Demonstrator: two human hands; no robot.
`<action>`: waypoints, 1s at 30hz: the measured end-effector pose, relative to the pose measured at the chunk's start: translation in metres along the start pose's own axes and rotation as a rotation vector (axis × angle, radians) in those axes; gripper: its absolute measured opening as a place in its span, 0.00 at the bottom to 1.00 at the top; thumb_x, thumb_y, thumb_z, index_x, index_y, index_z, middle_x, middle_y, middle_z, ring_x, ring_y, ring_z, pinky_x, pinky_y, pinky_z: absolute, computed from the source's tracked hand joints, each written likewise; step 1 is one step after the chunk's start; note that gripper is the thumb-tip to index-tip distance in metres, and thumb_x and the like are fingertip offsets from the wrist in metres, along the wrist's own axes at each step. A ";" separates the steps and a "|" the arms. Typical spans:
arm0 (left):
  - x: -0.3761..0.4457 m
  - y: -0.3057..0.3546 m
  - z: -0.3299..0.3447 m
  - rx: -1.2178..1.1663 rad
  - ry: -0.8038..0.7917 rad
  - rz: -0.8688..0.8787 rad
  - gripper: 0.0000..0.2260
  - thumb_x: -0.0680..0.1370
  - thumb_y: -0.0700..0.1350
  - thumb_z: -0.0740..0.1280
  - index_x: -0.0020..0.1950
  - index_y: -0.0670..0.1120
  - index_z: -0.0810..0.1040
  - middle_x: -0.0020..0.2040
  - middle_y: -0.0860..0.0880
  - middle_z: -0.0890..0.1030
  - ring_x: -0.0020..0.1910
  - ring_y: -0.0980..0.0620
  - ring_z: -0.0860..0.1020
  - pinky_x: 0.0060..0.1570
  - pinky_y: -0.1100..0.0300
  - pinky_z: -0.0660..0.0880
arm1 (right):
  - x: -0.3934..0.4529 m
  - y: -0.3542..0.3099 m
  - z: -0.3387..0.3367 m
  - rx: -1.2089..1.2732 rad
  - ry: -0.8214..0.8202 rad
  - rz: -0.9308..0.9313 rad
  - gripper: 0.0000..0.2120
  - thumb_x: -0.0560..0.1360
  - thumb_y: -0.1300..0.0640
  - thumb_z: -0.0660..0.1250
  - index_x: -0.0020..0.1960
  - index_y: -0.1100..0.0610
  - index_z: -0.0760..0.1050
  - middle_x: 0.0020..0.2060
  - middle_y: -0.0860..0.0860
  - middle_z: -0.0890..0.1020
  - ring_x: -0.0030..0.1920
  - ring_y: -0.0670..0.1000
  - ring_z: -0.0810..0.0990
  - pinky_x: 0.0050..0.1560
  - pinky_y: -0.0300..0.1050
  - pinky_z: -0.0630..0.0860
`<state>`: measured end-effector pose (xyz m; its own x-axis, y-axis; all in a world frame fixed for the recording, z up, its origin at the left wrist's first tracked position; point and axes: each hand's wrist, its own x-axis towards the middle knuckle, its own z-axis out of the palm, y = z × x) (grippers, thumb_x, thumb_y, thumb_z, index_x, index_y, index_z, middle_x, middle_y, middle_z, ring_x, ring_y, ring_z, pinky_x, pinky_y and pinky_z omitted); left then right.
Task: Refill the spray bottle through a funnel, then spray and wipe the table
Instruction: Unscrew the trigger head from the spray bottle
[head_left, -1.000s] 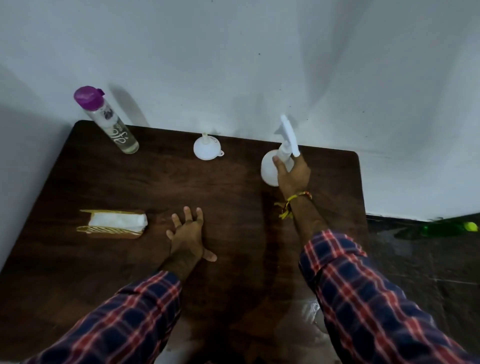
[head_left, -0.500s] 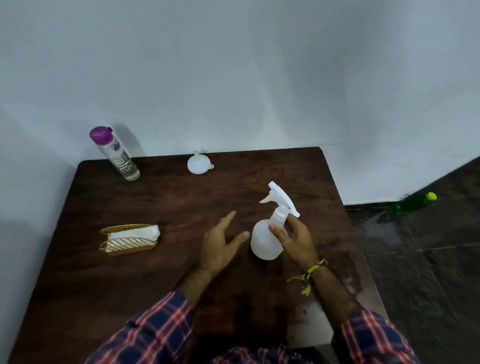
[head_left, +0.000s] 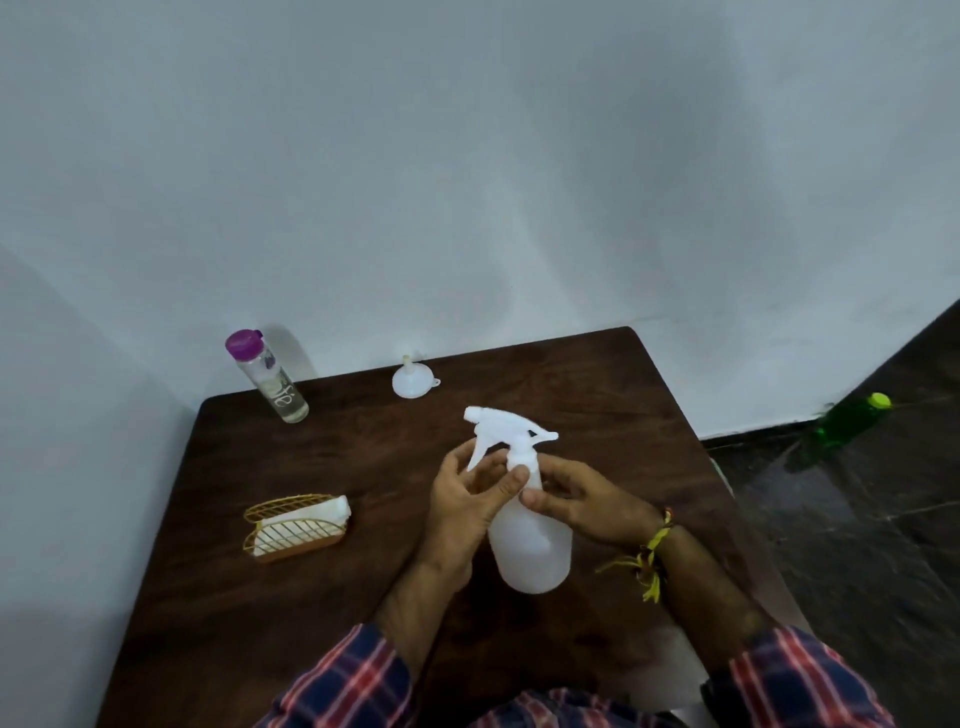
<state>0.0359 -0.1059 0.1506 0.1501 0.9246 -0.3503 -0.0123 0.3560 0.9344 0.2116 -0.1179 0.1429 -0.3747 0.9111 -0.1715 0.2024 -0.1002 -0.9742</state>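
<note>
The dark wood-grain table (head_left: 322, 613) carries everything. Between the 2 hands stands the spray bottle (head_left: 530, 540), translucent white plastic, round-shouldered, seemingly near empty, so likely light and easy to tip; its smooth wall may slip, so the neck is the sure hold. The right hand (head_left: 582, 506) is closed around that neck and shoulder, and the left hand (head_left: 467, 499) curls its fingers on the collar under the trigger head. Beyond the hands sit a purple-capped clear bottle (head_left: 270, 382) and a small white funnel (head_left: 411, 380).

Matt plastic bottle (head_left: 530, 545), wood tbl (head_left: 322, 447)
</note>
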 end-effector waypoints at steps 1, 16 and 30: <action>0.000 0.002 0.000 0.024 -0.059 0.032 0.27 0.66 0.47 0.79 0.62 0.46 0.76 0.54 0.48 0.84 0.54 0.50 0.83 0.55 0.51 0.80 | -0.001 -0.002 0.000 -0.009 -0.035 -0.004 0.17 0.79 0.59 0.64 0.68 0.57 0.72 0.61 0.52 0.80 0.62 0.51 0.79 0.62 0.50 0.77; -0.003 0.039 0.002 -0.370 0.035 0.080 0.17 0.71 0.42 0.72 0.59 0.41 0.80 0.54 0.40 0.83 0.52 0.41 0.83 0.50 0.42 0.80 | -0.030 0.015 0.015 1.031 0.028 0.211 0.36 0.66 0.40 0.76 0.67 0.61 0.75 0.63 0.63 0.78 0.59 0.60 0.79 0.62 0.57 0.75; 0.007 0.009 0.012 -0.512 0.305 0.041 0.13 0.74 0.37 0.73 0.58 0.38 0.80 0.55 0.38 0.83 0.55 0.38 0.81 0.52 0.45 0.80 | -0.026 0.023 0.019 0.600 0.292 0.186 0.30 0.68 0.39 0.71 0.64 0.56 0.76 0.60 0.60 0.80 0.58 0.61 0.80 0.55 0.60 0.79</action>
<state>0.0482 -0.0979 0.1575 -0.1505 0.9091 -0.3885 -0.4982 0.2697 0.8241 0.2091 -0.1510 0.1220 -0.1061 0.9194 -0.3788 -0.3272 -0.3920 -0.8598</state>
